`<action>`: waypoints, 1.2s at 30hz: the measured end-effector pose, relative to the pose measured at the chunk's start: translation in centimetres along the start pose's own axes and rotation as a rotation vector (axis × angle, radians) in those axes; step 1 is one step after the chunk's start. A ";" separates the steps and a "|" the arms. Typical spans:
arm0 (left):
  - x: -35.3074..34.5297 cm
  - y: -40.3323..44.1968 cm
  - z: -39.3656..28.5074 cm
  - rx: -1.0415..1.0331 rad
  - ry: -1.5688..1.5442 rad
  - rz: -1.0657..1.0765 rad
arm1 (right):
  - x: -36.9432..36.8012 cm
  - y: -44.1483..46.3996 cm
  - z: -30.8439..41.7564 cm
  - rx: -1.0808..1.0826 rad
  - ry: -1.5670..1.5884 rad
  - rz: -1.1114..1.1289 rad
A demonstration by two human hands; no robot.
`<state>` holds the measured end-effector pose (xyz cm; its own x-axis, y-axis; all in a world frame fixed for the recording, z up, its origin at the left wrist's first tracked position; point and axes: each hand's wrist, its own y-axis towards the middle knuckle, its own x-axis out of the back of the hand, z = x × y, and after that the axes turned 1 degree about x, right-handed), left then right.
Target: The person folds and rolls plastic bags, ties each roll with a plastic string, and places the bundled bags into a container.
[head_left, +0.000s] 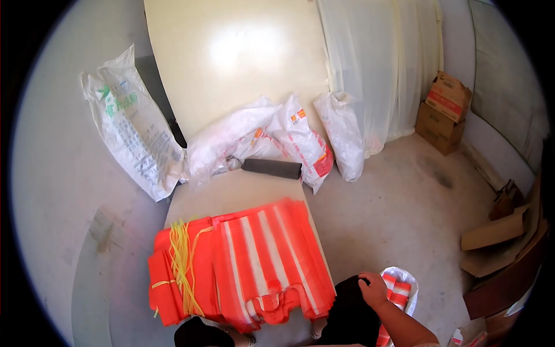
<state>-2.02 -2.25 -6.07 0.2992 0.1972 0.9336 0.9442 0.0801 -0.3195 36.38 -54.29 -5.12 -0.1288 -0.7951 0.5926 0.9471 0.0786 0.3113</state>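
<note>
My right hand [374, 289] rests on the knee of my black-clothed leg [350, 309], its fingers curled in and nothing visible in them. My left hand is out of view. In front of me, a stack of red and white striped sheets [266, 254] lies on a low table [193, 199], its near edge curled and hanging over. Folded red pieces [162, 286] lie at the stack's left. A bundle of yellow strips [182, 260] lies across the red material. Right of my right hand stands a white sack [411, 295] with red and white striped pieces inside.
White woven sacks [136, 127] lean around the table's far side, with a dark roll [272, 168] before them. A large pale board [237, 52] stands behind. Cardboard boxes [440, 124] are stacked at the back right; opened cardboard [491, 234] lies at the right edge.
</note>
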 end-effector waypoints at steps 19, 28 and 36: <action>8.5 4.0 -6.1 0.699 0.015 -0.750 | -0.1 0.5 0.9 0.060 -0.056 0.049; 8.3 3.7 -3.1 0.815 -0.123 -0.713 | -0.8 1.3 1.9 0.093 -0.040 0.120; 8.4 4.5 -1.4 0.856 -0.085 -0.721 | -1.2 1.7 1.4 0.040 -0.063 0.173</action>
<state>4.91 -1.59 0.56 -0.3201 -0.1032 0.9417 0.4771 0.8412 0.2544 37.75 -52.38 -4.27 0.0159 -0.7286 0.6848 0.9445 0.2357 0.2288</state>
